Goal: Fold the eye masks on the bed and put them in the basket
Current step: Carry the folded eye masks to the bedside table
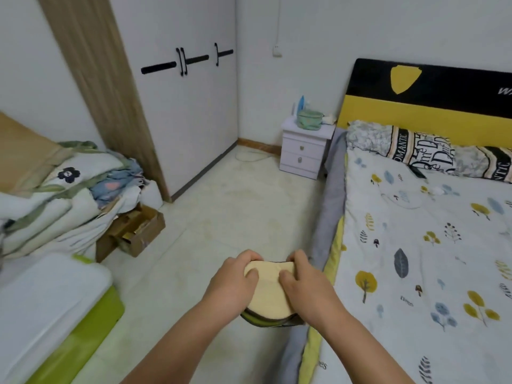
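Observation:
Both my hands hold a cream-yellow eye mask (269, 295) with a dark green edge, folded in half, in the air over the floor just left of the bed (432, 245). My left hand (235, 281) grips its left side with the thumb on top. My right hand (302, 281) grips its right side the same way. The bed carries a white sheet with a leaf print and patterned pillows (421, 151) at the head. No basket is in view, and I see no other eye mask on the bed.
A white nightstand (304, 151) with a green bag stands beside the headboard. The white wardrobe (188, 106) fills the far left. A heap of bedding (63, 195) on cardboard boxes and a green-and-white bin (50, 314) sit at my left. Pale floor lies between.

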Demonstrator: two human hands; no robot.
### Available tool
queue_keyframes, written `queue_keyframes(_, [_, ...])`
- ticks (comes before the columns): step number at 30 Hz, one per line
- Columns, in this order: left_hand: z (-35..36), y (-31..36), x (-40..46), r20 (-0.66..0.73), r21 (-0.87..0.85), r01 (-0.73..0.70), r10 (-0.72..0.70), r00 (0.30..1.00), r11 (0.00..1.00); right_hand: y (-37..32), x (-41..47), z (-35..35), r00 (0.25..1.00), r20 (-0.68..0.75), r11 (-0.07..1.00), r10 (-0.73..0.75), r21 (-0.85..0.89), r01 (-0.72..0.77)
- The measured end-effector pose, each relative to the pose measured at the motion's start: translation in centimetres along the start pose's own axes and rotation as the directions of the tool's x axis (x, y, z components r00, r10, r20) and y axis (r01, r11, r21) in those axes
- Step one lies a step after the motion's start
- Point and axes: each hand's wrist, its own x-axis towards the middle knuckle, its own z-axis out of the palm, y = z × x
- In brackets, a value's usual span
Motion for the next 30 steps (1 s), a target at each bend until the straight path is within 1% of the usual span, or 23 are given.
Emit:
queue_keyframes(3, [-3.2,-2.5,1.0,0.006,-0.004,0.007,-0.007,1.0,1.0,-3.1,1.1,2.2,0.999,0.037,1.0,-0.029,0.007,0.029])
queue_keyframes(8, [-6.5,-5.3,3.8,-0.014,-0.042,0.008,-0.009,1.0,0.999,-6.5,4.2,4.9,0.993,0.098,0.998,-0.064,0.001,0.064])
queue_keyframes(11, [-8.0,-6.3,6.2,-0.03,-0.019,0.015,-0.016,0.999,1.0,-8.1,7.2,5.9,0.991,0.113,0.997,-0.078,0.0,0.078])
queue_keyframes(16, [-10.8,-6.9,12.0,0.007,0.029,0.031,-0.031,0.999,0.999,-9.9,13.9,7.1,0.99,0.107,0.995,-0.095,0.053,0.09])
queue_keyframes(19, [-12.3,-6.5,15.7,0.063,0.052,0.002,-0.006,0.998,0.999,-10.7,18.0,7.1,0.993,0.097,0.995,-0.073,0.079,0.066])
queue_keyframes(21, [-13.1,-6.2,18.0,0.091,0.03,-0.024,0.021,0.996,0.999,-11.2,20.6,6.9,0.993,0.098,0.994,-0.066,0.091,0.057])
queue_keyframes(27, [-14.7,-6.0,25.1,0.065,-0.052,-0.091,0.094,0.993,0.995,-12.9,27.4,6.4,0.997,0.074,0.995,-0.029,0.094,0.022])
queue_keyframes(30, [-15.7,-6.1,29.1,0.077,-0.083,-0.141,0.148,0.986,0.987,-13.6,30.9,6.4,0.999,0.053,0.995,-0.001,0.097,-0.004])
